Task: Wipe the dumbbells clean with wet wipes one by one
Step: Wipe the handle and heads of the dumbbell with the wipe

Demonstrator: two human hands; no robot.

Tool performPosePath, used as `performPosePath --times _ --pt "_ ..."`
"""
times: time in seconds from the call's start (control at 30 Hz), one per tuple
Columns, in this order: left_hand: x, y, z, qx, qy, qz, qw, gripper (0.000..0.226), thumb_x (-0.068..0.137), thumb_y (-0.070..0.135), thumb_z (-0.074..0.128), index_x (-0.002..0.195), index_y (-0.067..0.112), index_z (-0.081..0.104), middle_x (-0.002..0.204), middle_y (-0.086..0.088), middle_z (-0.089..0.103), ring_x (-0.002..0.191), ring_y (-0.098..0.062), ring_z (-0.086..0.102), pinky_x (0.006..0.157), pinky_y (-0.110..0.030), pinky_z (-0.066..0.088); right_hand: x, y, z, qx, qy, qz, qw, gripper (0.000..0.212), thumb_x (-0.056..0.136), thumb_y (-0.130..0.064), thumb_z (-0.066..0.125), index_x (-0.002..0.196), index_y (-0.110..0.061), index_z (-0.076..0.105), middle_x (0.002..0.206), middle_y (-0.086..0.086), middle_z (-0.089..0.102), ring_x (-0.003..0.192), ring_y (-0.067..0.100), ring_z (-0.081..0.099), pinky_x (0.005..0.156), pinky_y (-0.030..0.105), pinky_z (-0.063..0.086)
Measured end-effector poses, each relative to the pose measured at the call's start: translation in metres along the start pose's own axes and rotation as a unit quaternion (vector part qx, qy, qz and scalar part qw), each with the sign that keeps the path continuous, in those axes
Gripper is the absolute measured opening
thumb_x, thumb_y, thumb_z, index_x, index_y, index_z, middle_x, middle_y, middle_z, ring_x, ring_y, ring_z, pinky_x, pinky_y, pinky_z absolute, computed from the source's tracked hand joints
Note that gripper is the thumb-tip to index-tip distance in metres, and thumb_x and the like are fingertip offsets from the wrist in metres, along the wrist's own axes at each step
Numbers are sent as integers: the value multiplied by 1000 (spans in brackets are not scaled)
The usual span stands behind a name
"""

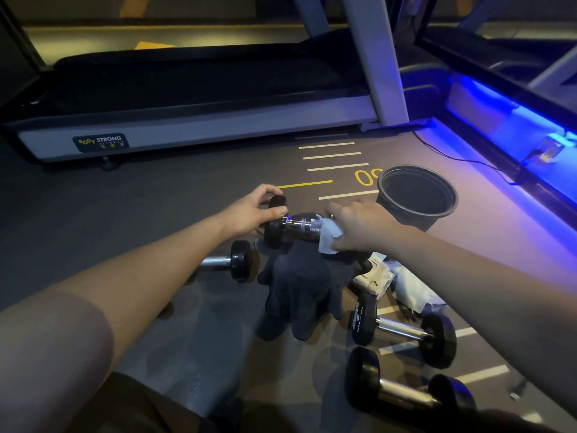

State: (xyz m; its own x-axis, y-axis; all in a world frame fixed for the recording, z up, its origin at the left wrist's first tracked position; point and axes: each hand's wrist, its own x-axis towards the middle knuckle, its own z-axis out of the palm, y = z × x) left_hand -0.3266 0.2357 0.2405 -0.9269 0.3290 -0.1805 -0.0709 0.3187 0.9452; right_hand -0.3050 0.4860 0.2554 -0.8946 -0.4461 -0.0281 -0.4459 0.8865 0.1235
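Your left hand [249, 210] has its grip curled around the black round head at one end of the raised dumbbell [288, 226], fingers over the top edge and thumb on the face. Your right hand [359, 226] closes its grip on a crumpled white wet wipe [327, 237] pressed against the handle's other end, hiding the far head. The dumbbell lies roughly level between both hands, above the floor [125, 214]; its handle is shiny chrome with a knurled band in the middle, catching a blue glint. Directly beneath it sits a dark grey cloth glove [299, 285], fingers spread toward you. To the left of the glove lies a second dumbbell [231, 260] with the same chrome bar and black rubbery head. Two more dumbbells rest on the floor at lower right, one [402, 331] with white lettering on its head, one [406, 392] nearer you. A white wipe packet [377, 279] lies just behind them. A black round bucket [416, 195] stands beyond your right hand, and a treadmill [187, 98] spans the background.
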Motion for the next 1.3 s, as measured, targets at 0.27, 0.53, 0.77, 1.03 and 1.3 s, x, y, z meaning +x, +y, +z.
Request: performPosePath --times 0.27,0.53,0.77,1.03,1.3 --pt "-1 -1 -2 13 -1 0 1000 32 97 22 63 126 22 49 125 9 57 93 -19 68 55 -25 57 11 -7 8 -65 1 -8 998 40 87 -34 60 121 -15 51 102 13 67 100 36 62 67 34 35" --pt "-1 4 0 29 13 -2 999 33 99 23 60 130 18 48 125 6 56 85 -15 63 46 -16 48 27 -10 9 -40 -12 -6 999 38 83 -39 62 114 -17 58 101 12 67 95 35 64 66 34 39" --pt "-2 2 0 18 12 -2 1000 34 99 21 62 129 20 48 132 5 53 85 -9 64 47 -17 49 45 -37 8 22 -2 -6 1000 38 82 -38 66 110 -14 57 108 15 66 103 37 62 70 34 36" --pt "-2 2 -2 10 -3 -9 1000 31 97 23 64 125 24 50 123 10 58 98 -18 69 63 -34 61 46 -33 5 77 -28 2 997 36 80 -37 65 108 -16 56 107 14 64 103 37 61 70 35 42" --pt "-4 6 1 13 -3 -12 1000 33 98 21 63 127 21 49 119 10 58 91 -18 67 60 -30 60 23 -3 -4 34 -59 15 998 44 79 -34 74 116 -15 58 109 12 64 101 34 62 68 33 42"
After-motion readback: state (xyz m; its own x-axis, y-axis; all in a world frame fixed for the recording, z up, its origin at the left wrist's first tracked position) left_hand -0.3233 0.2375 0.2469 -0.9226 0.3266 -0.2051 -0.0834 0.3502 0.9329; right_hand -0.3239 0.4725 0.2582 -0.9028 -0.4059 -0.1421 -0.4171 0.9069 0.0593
